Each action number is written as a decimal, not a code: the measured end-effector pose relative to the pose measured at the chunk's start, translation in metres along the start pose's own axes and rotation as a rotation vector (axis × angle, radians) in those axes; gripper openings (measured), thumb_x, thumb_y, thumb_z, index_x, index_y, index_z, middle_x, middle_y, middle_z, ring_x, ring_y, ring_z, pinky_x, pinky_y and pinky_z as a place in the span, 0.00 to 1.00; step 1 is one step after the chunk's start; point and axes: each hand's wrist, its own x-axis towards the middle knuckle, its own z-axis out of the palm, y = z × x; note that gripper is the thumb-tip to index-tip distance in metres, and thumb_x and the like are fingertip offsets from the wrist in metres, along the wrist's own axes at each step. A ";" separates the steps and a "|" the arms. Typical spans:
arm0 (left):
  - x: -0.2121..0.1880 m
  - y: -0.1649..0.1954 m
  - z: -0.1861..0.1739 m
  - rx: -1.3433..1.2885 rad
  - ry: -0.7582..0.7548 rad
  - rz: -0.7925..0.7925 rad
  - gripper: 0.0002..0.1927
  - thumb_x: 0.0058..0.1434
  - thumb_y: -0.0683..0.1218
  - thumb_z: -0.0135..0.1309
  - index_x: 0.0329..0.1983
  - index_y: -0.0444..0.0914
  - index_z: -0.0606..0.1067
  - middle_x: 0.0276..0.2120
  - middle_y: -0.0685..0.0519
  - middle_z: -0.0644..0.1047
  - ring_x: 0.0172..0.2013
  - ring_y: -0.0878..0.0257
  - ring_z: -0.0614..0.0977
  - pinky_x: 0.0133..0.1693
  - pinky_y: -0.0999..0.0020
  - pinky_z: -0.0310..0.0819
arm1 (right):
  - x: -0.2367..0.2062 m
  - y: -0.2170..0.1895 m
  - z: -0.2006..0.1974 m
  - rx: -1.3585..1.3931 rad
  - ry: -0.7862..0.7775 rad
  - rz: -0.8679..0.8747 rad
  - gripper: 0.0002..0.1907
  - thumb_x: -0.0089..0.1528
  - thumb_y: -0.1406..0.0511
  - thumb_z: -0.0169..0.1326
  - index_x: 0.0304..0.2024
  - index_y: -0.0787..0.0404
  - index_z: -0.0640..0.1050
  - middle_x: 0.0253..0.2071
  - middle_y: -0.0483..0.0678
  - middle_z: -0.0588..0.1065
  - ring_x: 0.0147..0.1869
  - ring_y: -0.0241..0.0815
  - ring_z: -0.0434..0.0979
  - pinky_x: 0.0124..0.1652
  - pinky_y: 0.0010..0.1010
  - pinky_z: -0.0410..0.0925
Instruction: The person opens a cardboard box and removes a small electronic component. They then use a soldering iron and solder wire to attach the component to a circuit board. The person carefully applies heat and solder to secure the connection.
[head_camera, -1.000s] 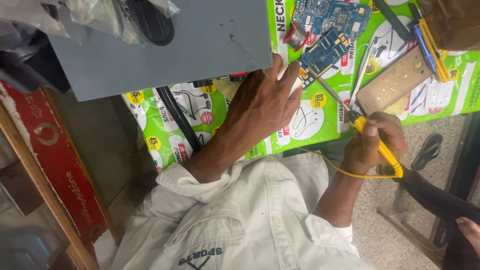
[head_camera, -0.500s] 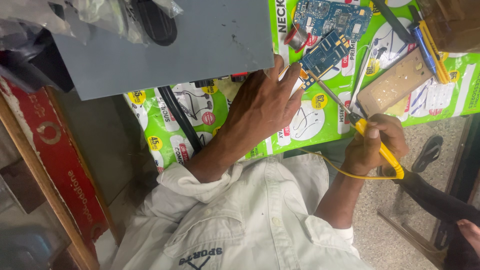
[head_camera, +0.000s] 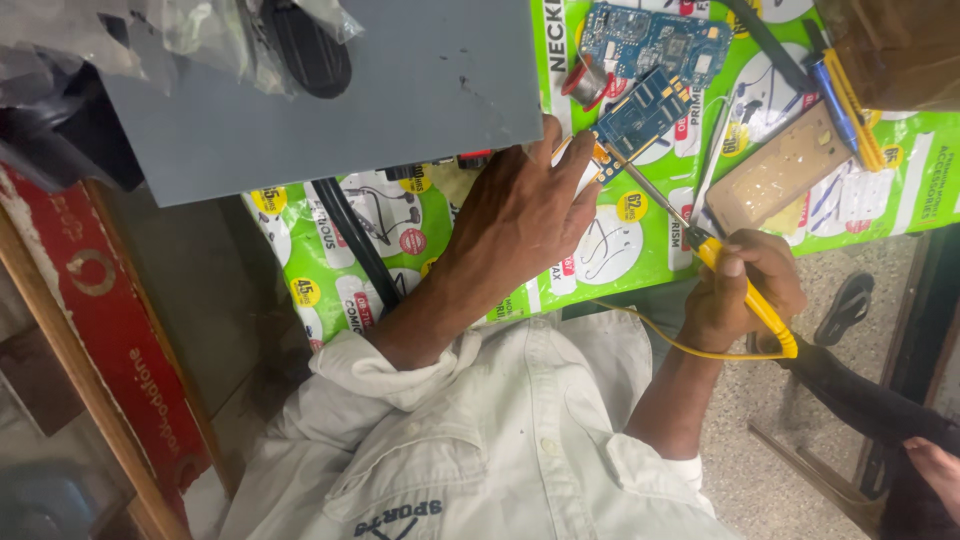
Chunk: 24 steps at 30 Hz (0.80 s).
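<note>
My left hand (head_camera: 525, 215) rests on the green printed sheet (head_camera: 620, 240) with its fingertips pressed against the near edge of a small blue circuit board (head_camera: 643, 115). My right hand (head_camera: 745, 290) grips a yellow-handled soldering iron (head_camera: 755, 300). Its metal tip reaches up-left to the board's lower-left corner. A yellow cord trails from the iron's handle across my white shirt. A second, larger blue circuit board (head_camera: 655, 35) lies just beyond the small one, with a spool of solder wire (head_camera: 587, 82) to its left.
A grey panel (head_camera: 330, 100) lies at the upper left with a black oval object and plastic bags on it. A tan rectangular plate (head_camera: 785, 165), a blue and a yellow pen-like tool (head_camera: 845, 95) sit at the right. A red box (head_camera: 110, 330) stands at the left. A sandal lies on the floor.
</note>
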 end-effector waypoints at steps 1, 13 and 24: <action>0.000 0.001 0.000 -0.006 -0.016 -0.012 0.25 0.65 0.47 0.59 0.60 0.27 0.71 0.50 0.36 0.71 0.45 0.45 0.78 0.45 0.54 0.75 | 0.000 -0.001 0.000 0.002 0.009 0.004 0.11 0.65 0.66 0.63 0.39 0.70 0.77 0.39 0.54 0.74 0.32 0.38 0.71 0.30 0.22 0.63; 0.000 0.002 -0.002 0.014 0.000 0.001 0.24 0.65 0.47 0.59 0.59 0.28 0.72 0.49 0.37 0.71 0.47 0.44 0.77 0.47 0.53 0.75 | 0.000 0.003 -0.003 0.001 0.044 0.025 0.11 0.64 0.65 0.63 0.37 0.68 0.78 0.38 0.53 0.75 0.30 0.36 0.71 0.29 0.22 0.63; -0.001 0.002 -0.003 -0.005 0.018 0.002 0.24 0.65 0.47 0.59 0.59 0.27 0.72 0.50 0.36 0.71 0.46 0.46 0.78 0.46 0.55 0.76 | 0.000 0.004 -0.004 0.008 0.045 0.021 0.11 0.62 0.65 0.63 0.35 0.69 0.77 0.37 0.53 0.75 0.28 0.36 0.70 0.27 0.21 0.63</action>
